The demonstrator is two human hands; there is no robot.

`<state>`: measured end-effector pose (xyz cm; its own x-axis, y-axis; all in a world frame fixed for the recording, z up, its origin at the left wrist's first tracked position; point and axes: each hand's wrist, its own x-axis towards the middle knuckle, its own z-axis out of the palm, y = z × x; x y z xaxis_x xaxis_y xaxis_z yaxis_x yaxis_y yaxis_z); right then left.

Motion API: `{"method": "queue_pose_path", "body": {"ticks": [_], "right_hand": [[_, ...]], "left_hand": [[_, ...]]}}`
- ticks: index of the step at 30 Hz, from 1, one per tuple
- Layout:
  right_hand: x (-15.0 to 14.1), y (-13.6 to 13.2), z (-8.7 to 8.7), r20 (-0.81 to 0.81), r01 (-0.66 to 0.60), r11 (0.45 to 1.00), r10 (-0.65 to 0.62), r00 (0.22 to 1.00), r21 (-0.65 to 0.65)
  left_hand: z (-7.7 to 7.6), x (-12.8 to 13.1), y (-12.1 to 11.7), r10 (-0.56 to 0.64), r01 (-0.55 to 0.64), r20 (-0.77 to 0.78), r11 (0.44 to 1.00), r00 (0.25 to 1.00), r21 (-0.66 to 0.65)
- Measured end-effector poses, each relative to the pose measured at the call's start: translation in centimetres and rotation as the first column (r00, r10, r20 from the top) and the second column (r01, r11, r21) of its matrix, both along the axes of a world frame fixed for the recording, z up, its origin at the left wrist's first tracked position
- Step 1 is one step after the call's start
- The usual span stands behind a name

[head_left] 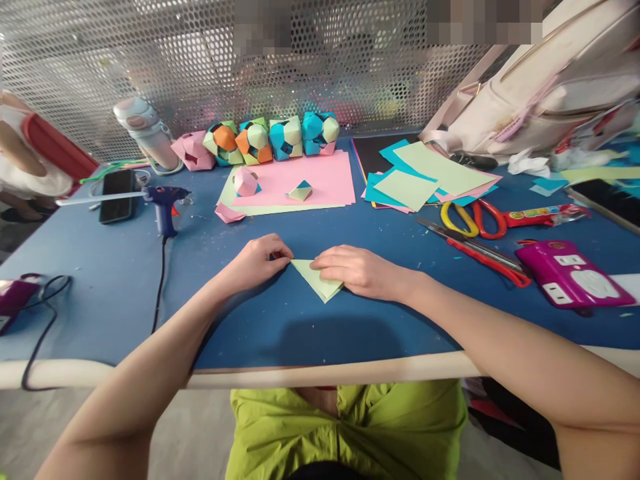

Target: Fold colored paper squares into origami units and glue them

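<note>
The left fingers (281, 253) are pinching a corner of the pale-green folded paper triangle (320, 279) on the blue counter (250, 333); the right fingers (327, 262) are lying nearly flat, pressing it.

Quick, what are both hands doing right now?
Left hand: closed, fingertips pinched at the left corner of the pale-green folded paper triangle.
Right hand: open, fingers laid across its right side.

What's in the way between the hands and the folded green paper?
Nothing I can see. The left hand is already at the folded green paper's left corner, and the right hand lies on its other side.
</note>
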<state>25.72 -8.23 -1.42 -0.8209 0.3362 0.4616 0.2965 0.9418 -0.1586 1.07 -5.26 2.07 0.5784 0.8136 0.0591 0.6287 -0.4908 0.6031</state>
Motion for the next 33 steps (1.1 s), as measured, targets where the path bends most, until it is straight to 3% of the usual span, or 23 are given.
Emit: {"method": "queue_pose_path", "body": {"ticks": [33], "right_hand": [[-0.01, -0.45, 0.9, 0.132, 0.017, 0.999, -0.022, 0.991, 0.034]], "left_hand": [[-0.46, 0.13, 0.16, -0.003, 0.003, 0.008, 0.999, 1.0, 0.032]]}}
